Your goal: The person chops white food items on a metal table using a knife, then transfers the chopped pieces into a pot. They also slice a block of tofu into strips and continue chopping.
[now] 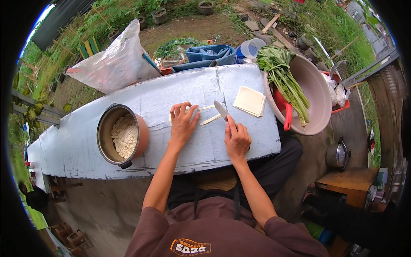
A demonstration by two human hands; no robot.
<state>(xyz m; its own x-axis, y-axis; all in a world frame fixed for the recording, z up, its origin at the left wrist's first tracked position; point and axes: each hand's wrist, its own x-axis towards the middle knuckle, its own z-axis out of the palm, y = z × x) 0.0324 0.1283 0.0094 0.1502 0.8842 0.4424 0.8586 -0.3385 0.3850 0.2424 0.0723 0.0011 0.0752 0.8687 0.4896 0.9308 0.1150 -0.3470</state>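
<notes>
My right hand [237, 139] is closed round the handle of a knife [221, 110], whose blade points up and to the left over the table. By the blade lie narrow pale dough strips [211, 119]. My left hand [183, 123] rests on the table to the left of the knife, fingers apart and bent. Its fingertips touch pale dough, partly hidden beneath them. To the right of the blade sits a small stack of square dough wrappers [249, 101]. At the left stands a pot [143, 136] partly filled with small pale pieces [125, 136].
A large pink basin [319, 96] at the table's right end holds leafy green stalks [286, 79] and a red-handled tool [287, 115]. Along the far edge are a plastic bag [112, 64], a blue cloth [214, 55] and clear containers [252, 46]. A lidded pot [337, 154] stands lower right.
</notes>
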